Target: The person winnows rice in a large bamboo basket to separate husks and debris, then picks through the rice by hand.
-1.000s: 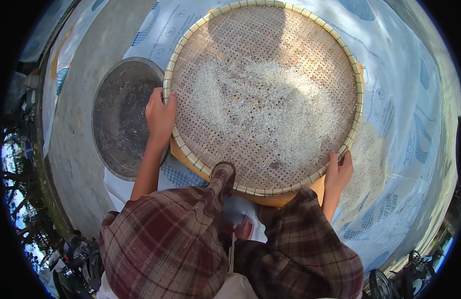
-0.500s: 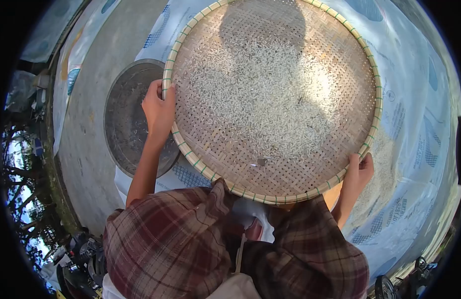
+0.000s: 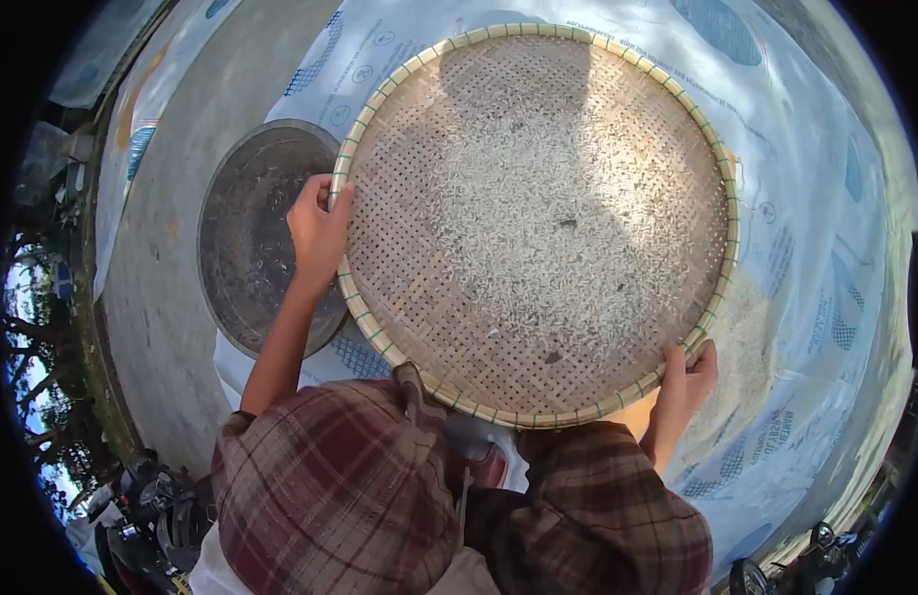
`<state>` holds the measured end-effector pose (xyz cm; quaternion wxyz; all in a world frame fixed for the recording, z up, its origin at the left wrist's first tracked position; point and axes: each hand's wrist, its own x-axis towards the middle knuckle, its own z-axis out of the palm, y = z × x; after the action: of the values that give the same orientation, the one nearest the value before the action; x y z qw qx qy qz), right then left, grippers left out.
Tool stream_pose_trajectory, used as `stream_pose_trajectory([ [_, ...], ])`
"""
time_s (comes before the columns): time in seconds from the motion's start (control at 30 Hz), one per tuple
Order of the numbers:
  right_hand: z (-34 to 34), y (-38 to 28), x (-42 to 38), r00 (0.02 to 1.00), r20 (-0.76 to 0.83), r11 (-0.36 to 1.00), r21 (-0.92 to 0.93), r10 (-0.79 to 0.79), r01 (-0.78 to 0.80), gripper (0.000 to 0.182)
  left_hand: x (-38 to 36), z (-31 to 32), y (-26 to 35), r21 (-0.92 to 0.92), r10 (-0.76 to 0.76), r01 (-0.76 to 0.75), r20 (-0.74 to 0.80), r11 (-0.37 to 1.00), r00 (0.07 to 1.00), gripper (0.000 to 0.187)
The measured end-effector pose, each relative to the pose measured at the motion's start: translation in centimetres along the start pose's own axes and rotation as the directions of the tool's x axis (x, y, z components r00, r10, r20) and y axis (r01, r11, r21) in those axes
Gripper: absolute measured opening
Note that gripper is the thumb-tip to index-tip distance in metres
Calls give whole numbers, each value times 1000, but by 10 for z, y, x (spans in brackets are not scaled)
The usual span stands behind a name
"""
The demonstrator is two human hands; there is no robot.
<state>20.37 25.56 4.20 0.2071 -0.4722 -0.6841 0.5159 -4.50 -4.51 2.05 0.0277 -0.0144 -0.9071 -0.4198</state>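
Note:
A round woven bamboo winnowing tray (image 3: pixel 395 278) with a green-tied rim is held in front of my body. My left hand (image 3: pixel 320 226) is closed around its left rim, fingers under and thumb on top. At the lower right, my right hand (image 3: pixel 689 375) grips the rim the same way. Spread over the weave are pale grains (image 3: pixel 528 208), rice-like, lying mostly in the middle and right. A few dark bits (image 3: pixel 568 223) lie among them. The shadow of a head falls across the tray's far part.
A dark round metal basin (image 3: pixel 243 238) stands at the left, partly under my left arm. Printed white-blue plastic sheeting (image 3: pixel 776 129) covers the ground, with more pale grains (image 3: pixel 742 367) heaped on it at the right. Grey concrete (image 3: pixel 172 297) lies farther left.
The tray has come nearer to me and slightly left, both hands moving with it. Its grains have shifted to the right, leaving more bare weave at the left.

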Motion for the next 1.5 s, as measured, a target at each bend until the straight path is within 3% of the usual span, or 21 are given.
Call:
stream_pose_trajectory([
  [0.07,30,11,-16,998,63,999,43,-26,24,32,16,-10,-16,20,71,-69,-98,997,993,18],
  [0.1,27,16,-13,998,-43,997,51,-56,58,34,9,-9,4,16,-29,30,-84,999,996,18],
  [0.2,-21,29,9,980,-198,993,114,38,-15,35,-27,17,39,-13,30,-31,-8,999,1000,18],
  [0.27,-20,26,9,982,-178,998,-18,-59,57,34,-24,12,35,-41,30,-30,19,999,999,18],
  [0.33,17,9,-7,982,-12,981,-64,-187,186,32,3,-3,4,75,38,-35,-40,997,998,21],
  [0.43,43,4,-11,979,-38,978,50,-199,201,32,11,-17,-4,126,87,-78,-71,989,994,22],
  [0.57,-9,29,20,987,-153,985,153,-52,75,32,-29,16,33,85,114,-110,-37,990,993,20],
  [0.63,-11,21,18,992,-78,993,47,-102,106,33,-24,10,25,71,61,-58,-36,996,998,20],
  [0.67,7,20,6,988,1,981,118,-154,153,33,-17,3,12,61,55,-52,-39,997,998,20],
  [0.73,39,10,-14,995,10,993,65,-97,97,33,0,-11,-4,165,23,-7,-99,986,995,19],
  [0.8,28,18,-4,995,-46,993,80,-84,88,32,-14,-4,4,202,-23,42,-94,979,995,20],
  [0.9,-14,46,22,976,-189,985,108,-110,132,32,-39,19,23,166,53,-59,45,984,998,20],
  [1.0,-21,48,23,975,-133,983,3,-180,182,30,-50,26,18,48,7,-10,66,999,998,19],
  [1.07,4,48,8,953,-187,963,-173,-237,206,27,-39,16,7,129,22,-27,44,991,999,19],
  [1.2,9,54,0,965,-182,966,-212,-191,151,29,-29,4,12,219,2,-32,135,975,991,19],
  [1.27,0,48,6,982,-117,860,-506,-150,71,25,-27,-3,20,351,44,-128,238,928,970,22],
  [1.3,3,39,10,982,-114,859,-508,-148,70,25,-26,-2,22,353,40,-125,239,927,970,22],
  [1.33,11,28,16,884,-122,695,-669,-452,263,25,-23,3,25,360,150,-204,172,910,974,25],
  [1.37,19,16,21,702,-69,458,-802,-709,384,30,-19,9,29,371,263,-284,107,884,959,29],
  [1.43,32,-2,26,774,11,544,-704,-634,456,44,-14,27,46,307,348,-375,141,875,927,32],
  [1.5,55,-19,32,733,170,508,-618,-659,600,44,-15,48,67,102,434,-475,278,874,857,34],
])
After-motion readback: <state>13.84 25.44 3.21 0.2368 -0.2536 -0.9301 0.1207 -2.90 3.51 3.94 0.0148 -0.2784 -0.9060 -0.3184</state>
